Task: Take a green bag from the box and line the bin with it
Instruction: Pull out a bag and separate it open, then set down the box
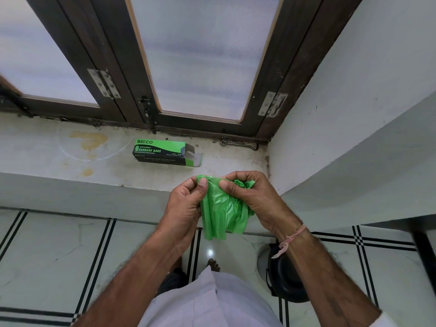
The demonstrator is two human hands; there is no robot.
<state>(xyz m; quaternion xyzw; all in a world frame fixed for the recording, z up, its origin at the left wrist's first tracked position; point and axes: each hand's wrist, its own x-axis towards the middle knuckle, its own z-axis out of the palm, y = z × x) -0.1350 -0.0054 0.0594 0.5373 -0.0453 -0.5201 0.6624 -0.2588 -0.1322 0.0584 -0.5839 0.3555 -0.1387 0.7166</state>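
a: where is the thin, crumpled green plastic bag [220, 208] now?

b: out of the green and black cardboard box [162, 152], which lies on its side with its end flap open on the stained white window ledge [47, 149]. the bag hangs between both hands, in front of the ledge and above the tiled floor.

a: and the fingers?

b: the left hand [186, 206] pinches the bunched top edge between thumb and fingers; the right hand [250, 197] is closed on a wad of the same edge, just beside it.

a: so the step in hand is finding the mouth?

b: i judge so. rub the two layers between thumb and fingers until they slip apart, then draw the hands away from each other. pulling hard on thin film could tear it.

a: the bin?

b: the round black plastic bin [286, 277] stands on the floor below the right wrist, partly hidden by the forearm. open the bag fully before lowering it there.
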